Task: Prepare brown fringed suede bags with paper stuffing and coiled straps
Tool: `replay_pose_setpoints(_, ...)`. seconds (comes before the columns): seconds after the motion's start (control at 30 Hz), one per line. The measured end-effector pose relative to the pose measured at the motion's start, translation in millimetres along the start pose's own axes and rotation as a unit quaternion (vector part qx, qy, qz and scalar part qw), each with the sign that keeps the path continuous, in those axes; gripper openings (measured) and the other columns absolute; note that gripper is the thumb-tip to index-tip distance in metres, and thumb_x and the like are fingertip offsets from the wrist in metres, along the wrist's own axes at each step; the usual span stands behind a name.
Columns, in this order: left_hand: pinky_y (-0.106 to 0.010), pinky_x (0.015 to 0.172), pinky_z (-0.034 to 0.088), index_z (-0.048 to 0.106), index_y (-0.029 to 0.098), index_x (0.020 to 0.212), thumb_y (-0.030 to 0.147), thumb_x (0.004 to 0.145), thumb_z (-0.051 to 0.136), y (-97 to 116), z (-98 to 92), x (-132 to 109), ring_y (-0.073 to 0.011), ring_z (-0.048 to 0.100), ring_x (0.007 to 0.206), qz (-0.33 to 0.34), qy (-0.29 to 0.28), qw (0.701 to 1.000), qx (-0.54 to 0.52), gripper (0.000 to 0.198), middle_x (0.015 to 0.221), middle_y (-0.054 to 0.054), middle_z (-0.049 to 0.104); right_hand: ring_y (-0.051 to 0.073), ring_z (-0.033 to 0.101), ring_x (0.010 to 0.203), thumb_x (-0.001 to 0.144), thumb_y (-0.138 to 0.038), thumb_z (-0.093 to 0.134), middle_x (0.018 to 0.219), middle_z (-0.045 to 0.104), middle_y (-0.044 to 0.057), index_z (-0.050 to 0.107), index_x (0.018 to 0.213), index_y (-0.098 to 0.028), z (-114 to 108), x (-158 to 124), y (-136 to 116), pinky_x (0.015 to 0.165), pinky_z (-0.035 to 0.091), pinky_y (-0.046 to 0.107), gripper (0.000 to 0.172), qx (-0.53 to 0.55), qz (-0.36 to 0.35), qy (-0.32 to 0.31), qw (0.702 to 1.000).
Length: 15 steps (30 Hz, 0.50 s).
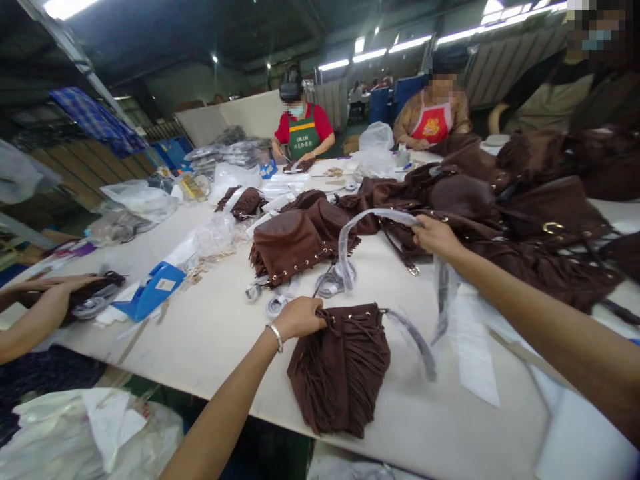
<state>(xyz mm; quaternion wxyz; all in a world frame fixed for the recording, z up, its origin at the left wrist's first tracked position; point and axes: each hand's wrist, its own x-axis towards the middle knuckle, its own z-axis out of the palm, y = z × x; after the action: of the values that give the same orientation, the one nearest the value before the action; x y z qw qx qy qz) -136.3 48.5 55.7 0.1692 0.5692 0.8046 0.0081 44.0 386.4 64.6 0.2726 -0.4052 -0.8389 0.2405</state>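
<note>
Near the table's front edge, a brown fringed handbag [343, 370] stands with small gold eyelets along its top. My left hand [300, 318], wearing a silver bracelet, is closed on the bag's upper left corner, by its drawstring. Farther right and higher, my right hand [434, 235] grips a plastic-wrapped strap [377, 215], which arcs to the left and also hangs down below the hand. Another wrapped strap length [417, 343] curves out from the bag's right side. Coiled wrapped straps [331, 283] lie just behind the bag.
Brown handbags [295, 240] pile up across the middle and right of the table [220, 347]. A blue tape dispenser [153, 291] is at left, beside a co-worker's hands [55, 293]. White paper strips [475, 353] lie at right. Co-workers sit across the table, one in a green apron [303, 138].
</note>
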Motion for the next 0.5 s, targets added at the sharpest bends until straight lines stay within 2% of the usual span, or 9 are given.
replay_pose_setpoints(0.07,-0.026,0.059,0.042,0.067,0.022,0.083,0.04,0.071,0.061,-5,-3.4,6,-0.0204,0.063,0.075,-0.004,-0.031,0.999,-0.013,0.023,0.079,-0.002,0.068,0.017,0.058,0.06,0.08,-0.021,0.063,0.065,0.065,0.008,0.066,0.091,-0.011,21,-10,2,0.062,0.04,0.029,0.016,-0.043,-0.006,-0.059,0.997)
replay_pose_setpoints(0.13,-0.025,0.057,0.04,0.068,0.023,0.083,0.041,0.066,0.065,-6,-6.1,13,-0.02,0.063,0.073,-0.004,-0.051,0.998,-0.021,0.025,0.078,-0.001,0.069,0.026,0.063,0.078,0.072,-0.024,0.072,0.084,0.07,0.014,0.067,0.097,-0.013,35,-30,-6,0.071,0.044,0.034,0.028,-0.079,-0.021,-0.09,0.993)
replay_pose_setpoints(0.2,-0.027,0.058,0.041,0.068,0.022,0.083,0.042,0.063,0.068,-3,-9.5,22,-0.0224,0.064,0.074,-0.002,-0.059,0.998,-0.023,0.028,0.078,-0.003,0.069,0.032,0.06,0.1,0.075,-0.035,0.071,0.111,0.066,0.018,0.062,0.115,-0.016,41,-58,-25,0.081,0.044,0.039,0.046,-0.096,-0.098,-0.122,0.983)
replay_pose_setpoints(0.27,-0.03,0.062,0.043,0.069,0.02,0.085,0.044,0.062,0.069,2,-13.7,30,-0.026,0.064,0.077,0.003,-0.06,0.998,-0.022,0.033,0.081,-0.006,0.07,0.03,0.056,0.112,0.083,-0.047,0.061,0.127,0.06,0.014,0.051,0.132,-0.021,43,-90,-50,0.089,0.043,0.038,0.057,-0.083,-0.219,-0.187,0.954)
replay_pose_setpoints(0.33,-0.032,0.068,0.045,0.067,0.021,0.098,0.046,0.063,0.069,6,-16.0,36,-0.0277,0.064,0.083,0.018,-0.056,0.998,-0.025,0.043,0.089,-0.007,0.07,0.028,0.06,0.106,0.082,-0.055,0.059,0.12,0.064,0.01,0.047,0.136,-0.026,46,-118,-72,0.085,0.045,0.034,0.062,-0.06,-0.284,-0.282,0.914)
replay_pose_setpoints(0.4,-0.032,0.077,0.046,0.056,0.022,0.121,0.047,0.066,0.07,9,-12.3,36,-0.0269,0.063,0.093,0.043,-0.021,0.997,-0.066,0.063,0.103,-0.006,0.068,0.026,0.064,0.091,0.079,-0.052,0.063,0.104,0.07,0.008,0.055,0.124,-0.025,53,-136,-82,0.074,0.046,0.03,0.054,-0.059,-0.266,-0.357,0.893)
replay_pose_setpoints(0.5,-0.034,0.094,0.043,0.031,0.02,0.142,0.045,0.067,0.073,11,10.7,24,-0.0264,0.054,0.115,0.043,0.113,0.978,-0.168,0.089,0.131,-0.009,0.053,0.023,0.064,0.082,0.081,-0.036,0.06,0.092,0.07,0.006,0.061,0.104,-0.02,65,-142,-73,0.068,0.044,0.027,0.027,-0.029,-0.217,-0.4,0.89)
